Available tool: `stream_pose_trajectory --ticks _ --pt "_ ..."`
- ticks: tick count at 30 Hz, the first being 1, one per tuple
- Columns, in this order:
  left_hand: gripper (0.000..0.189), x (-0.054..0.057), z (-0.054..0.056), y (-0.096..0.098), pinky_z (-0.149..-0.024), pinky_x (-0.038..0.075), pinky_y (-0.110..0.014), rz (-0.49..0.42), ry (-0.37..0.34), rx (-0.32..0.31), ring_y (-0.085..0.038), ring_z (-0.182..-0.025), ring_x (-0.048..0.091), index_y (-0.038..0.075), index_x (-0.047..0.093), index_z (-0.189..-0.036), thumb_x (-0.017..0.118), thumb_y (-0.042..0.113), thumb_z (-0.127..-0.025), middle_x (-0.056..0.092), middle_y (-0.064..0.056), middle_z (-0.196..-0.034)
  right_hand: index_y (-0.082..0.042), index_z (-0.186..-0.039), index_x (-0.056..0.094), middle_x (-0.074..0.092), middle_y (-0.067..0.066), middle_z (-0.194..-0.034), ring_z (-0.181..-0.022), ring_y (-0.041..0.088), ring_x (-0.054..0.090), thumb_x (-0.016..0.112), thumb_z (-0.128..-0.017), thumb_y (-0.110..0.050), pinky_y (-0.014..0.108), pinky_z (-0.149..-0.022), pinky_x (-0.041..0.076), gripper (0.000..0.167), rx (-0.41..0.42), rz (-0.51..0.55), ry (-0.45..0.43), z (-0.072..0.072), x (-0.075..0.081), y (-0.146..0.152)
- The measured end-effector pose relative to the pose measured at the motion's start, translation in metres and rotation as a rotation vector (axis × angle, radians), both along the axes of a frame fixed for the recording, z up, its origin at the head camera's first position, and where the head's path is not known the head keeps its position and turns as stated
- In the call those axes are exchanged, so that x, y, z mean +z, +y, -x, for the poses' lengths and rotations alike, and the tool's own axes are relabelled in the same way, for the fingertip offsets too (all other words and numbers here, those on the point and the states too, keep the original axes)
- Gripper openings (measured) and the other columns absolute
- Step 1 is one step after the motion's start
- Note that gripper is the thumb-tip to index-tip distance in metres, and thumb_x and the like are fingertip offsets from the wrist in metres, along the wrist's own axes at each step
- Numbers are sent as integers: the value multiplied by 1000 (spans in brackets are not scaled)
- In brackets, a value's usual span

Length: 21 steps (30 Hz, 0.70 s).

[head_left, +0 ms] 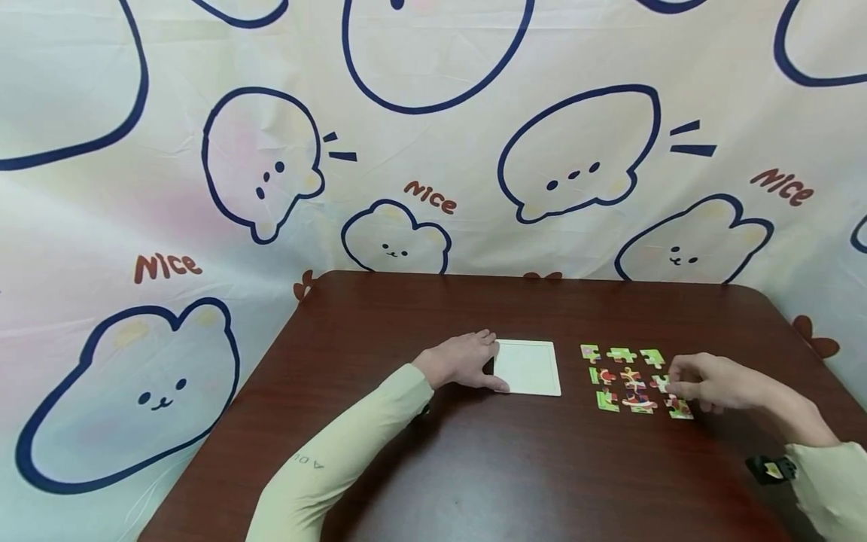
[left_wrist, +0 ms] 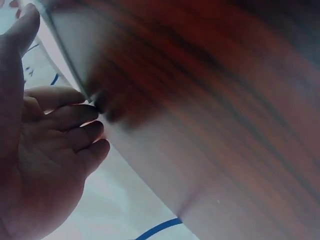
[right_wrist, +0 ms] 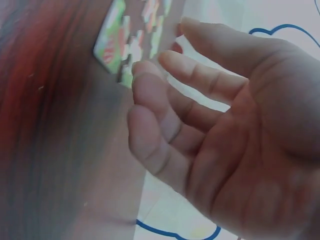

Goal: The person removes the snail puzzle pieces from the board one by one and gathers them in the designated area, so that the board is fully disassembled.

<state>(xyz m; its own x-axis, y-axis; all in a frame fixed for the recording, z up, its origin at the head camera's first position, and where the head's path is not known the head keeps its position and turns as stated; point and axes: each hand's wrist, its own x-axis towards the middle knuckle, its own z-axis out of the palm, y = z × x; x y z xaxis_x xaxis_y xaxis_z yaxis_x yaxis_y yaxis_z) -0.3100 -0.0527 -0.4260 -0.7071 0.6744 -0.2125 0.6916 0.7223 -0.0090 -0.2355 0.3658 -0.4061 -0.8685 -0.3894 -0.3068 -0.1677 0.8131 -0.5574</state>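
A thin white rectangular board (head_left: 527,367) with a raised rim lies flat on the table. My left hand (head_left: 467,363) is at its left side, thumb on the near corner and fingers at the far corner. The left wrist view shows the board's edge between thumb and fingers. Several jigsaw pieces (head_left: 619,354), green with coloured print, lie apart in rows to the right. Beside the right-hand column is my right hand (head_left: 707,384), thumb and index fingertips at a middle-row jigsaw piece (head_left: 659,382). In the right wrist view, those fingertips stand apart with no piece visibly lifted.
The dark brown wooden table (head_left: 515,467) has rounded far corners. Behind it hangs a pale cloth (head_left: 474,150) with cartoon outlines and lettering. A dark device (head_left: 771,470) is strapped at my right wrist.
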Motion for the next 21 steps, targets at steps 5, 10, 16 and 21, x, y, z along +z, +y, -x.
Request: stream_pose_trajectory --ticks 5,10,16,21 --pt "75 7 -3 6 -121 28 -37 -72 39 -15 -25 -148 32 12 50 -144 49 67 -92 41 -10 -156 -11 -98 60 59 4 -81 -61 15 55 63 -96 -31 29 -51 48 21 -46 -10 59 1 5 -8" --pt "64 18 -12 29 -117 35 -35 -157 63 -110 -20 -140 46 12 53 -142 49 57 -97 52 -6 -147 -14 -96 59 58 2 -75 -56 14 54 65 -94 -36 28 -47 45 23 -18 -16 63 0 5 -20" --pt "57 20 -30 62 -103 47 -21 -191 43 -180 -9 -120 60 14 59 -136 51 55 -97 63 3 -134 -15 -99 59 56 -2 -73 -54 9 51 70 -89 -35 25 -48 42 24 56 -60 106 -2 -2 -32" --pt "61 16 -51 95 -106 43 -19 -111 -32 -178 -4 -128 54 21 56 -139 46 63 -96 58 9 -139 -16 -100 58 52 -4 -72 -60 5 45 75 -86 -32 23 -53 37 28 87 -148 106 -5 -9 -36"
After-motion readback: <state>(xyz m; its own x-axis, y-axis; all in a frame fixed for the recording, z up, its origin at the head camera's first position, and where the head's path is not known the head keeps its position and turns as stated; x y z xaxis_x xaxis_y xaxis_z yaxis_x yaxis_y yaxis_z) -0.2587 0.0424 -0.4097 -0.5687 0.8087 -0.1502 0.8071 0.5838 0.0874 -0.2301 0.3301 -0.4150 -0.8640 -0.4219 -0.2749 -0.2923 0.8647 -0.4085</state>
